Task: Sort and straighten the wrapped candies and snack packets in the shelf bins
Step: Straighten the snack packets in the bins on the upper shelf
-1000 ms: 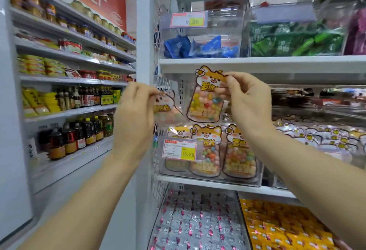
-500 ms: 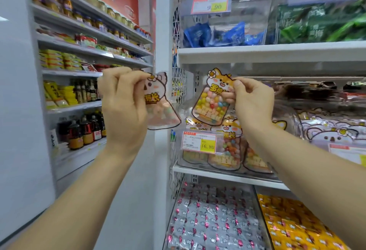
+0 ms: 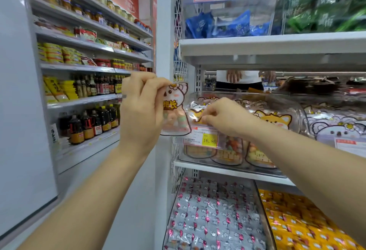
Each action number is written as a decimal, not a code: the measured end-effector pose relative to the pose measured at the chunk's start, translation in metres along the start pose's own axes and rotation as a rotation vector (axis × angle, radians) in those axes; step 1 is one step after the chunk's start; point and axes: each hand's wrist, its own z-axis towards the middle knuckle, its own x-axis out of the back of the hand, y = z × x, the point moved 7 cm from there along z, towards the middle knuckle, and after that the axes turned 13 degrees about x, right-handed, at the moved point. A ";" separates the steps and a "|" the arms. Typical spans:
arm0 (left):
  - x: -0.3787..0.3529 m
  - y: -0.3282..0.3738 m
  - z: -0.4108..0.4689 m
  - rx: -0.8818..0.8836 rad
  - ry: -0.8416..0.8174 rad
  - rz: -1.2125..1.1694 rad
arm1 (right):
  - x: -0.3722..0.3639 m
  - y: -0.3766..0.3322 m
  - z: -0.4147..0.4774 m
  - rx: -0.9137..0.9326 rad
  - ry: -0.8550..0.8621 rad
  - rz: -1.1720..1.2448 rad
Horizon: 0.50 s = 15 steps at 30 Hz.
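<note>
My left hand [image 3: 141, 109] pinches the top of a pink bear-shaped candy pouch [image 3: 175, 111] and holds it upright, just left of the clear shelf bin [image 3: 293, 122]. My right hand [image 3: 221, 116] reaches into the front left of that bin and its fingertips grip the top of an orange cat-shaped candy pouch [image 3: 195, 114], which is now mostly down inside the bin. More cat pouches [image 3: 229, 150] stand upright behind the 16.80 price tag [image 3: 201, 137].
A white shelf [image 3: 277, 47] hangs right above the bin, carrying bins of blue [image 3: 217, 24] and green packets [image 3: 324, 11]. Below are trays of silver-pink [image 3: 213, 216] and yellow candies [image 3: 309, 228]. Another person's hands [image 3: 234, 75] show through the shelf. Bottles and jars line the left aisle.
My right hand has lowered the orange cat pouch from in front of the shelf down into the bin. My left hand keeps the pink pouch raised. The view has shifted closer.
</note>
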 end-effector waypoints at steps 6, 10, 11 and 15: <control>-0.012 0.004 -0.006 -0.015 -0.072 0.021 | 0.007 0.002 -0.003 0.011 -0.038 0.049; -0.014 0.019 -0.003 -0.017 -0.093 0.002 | 0.040 -0.008 -0.023 0.130 0.256 0.034; -0.015 0.026 -0.001 -0.019 -0.094 -0.014 | 0.048 -0.011 -0.030 0.161 0.293 0.067; -0.021 0.064 0.004 -0.055 -0.087 -0.099 | 0.075 -0.017 -0.060 0.238 0.332 0.339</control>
